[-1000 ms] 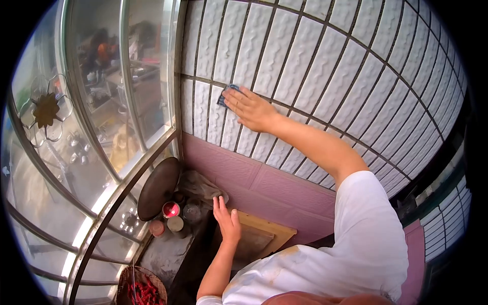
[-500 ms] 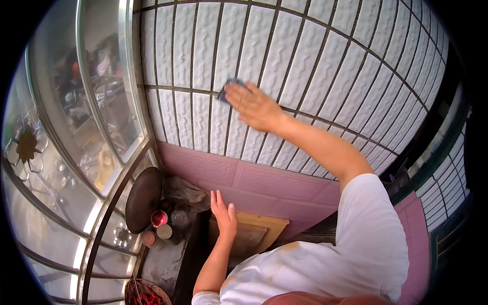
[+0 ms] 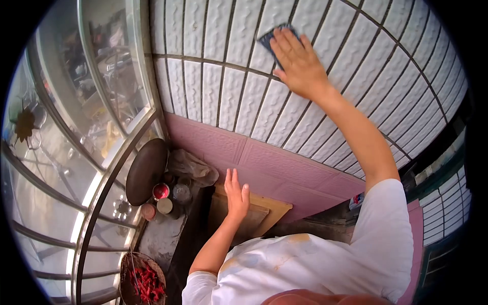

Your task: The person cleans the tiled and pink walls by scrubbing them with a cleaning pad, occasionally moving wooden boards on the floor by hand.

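Your right hand (image 3: 300, 63) is up on the white tiles (image 3: 241, 35), palm down and fingers extended, pressing a dark blue cloth (image 3: 267, 38) flat to the wall. The cloth is under the fingers, one corner poking out past the fingertips; it's pinned against the tile, not gripped in a fist. Your left hand (image 3: 237, 195) is low, nothing in it, fingers extended and thumb apart, near the pink tiles (image 3: 203, 134); can't tell if it touches them. Hands well apart, not clamped on each other.

Progress: looks mid-way at best, a judgement only. The cloth is on the upper white tiles, above the long grout line. No clear dirt edge or wet streak, and tiles on both sides of the cloth look alike, so can't tell which ones it has covered or how many remain. Nothing shows the wall as finished; cloth is out and in contact. Pink tiles: can't tell either.

Outward: wooden board (image 3: 278, 203) by the left hand, leaning below the pink tiles. Left of it, the tabletop (image 3: 155, 239) carries a crumpled plastic bag (image 3: 193, 169), a red-topped jar (image 3: 161, 191) and a dull-lidded jar (image 3: 164, 206), with a dark round pan or lid (image 3: 146, 172) upright beside them. Basket (image 3: 123, 284) of red peppers (image 3: 147, 284) at the near end. Barred window (image 3: 51, 173) alongside.
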Action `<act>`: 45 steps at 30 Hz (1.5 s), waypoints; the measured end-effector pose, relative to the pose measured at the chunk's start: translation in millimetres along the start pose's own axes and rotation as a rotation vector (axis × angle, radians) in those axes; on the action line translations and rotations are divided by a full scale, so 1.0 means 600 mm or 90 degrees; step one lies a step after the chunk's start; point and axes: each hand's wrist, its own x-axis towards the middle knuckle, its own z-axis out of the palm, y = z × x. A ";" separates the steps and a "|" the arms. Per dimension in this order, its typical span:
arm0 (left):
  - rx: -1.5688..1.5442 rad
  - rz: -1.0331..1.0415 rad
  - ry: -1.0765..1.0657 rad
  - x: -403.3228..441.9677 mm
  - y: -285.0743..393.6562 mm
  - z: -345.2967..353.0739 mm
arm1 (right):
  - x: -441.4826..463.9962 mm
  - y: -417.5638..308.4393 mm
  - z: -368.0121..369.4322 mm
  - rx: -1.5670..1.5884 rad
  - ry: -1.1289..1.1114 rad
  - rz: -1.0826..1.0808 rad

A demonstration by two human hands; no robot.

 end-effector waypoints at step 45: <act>0.005 -0.064 -0.058 -0.228 0.110 0.225 | -0.458 0.017 0.001 0.116 -0.119 -0.141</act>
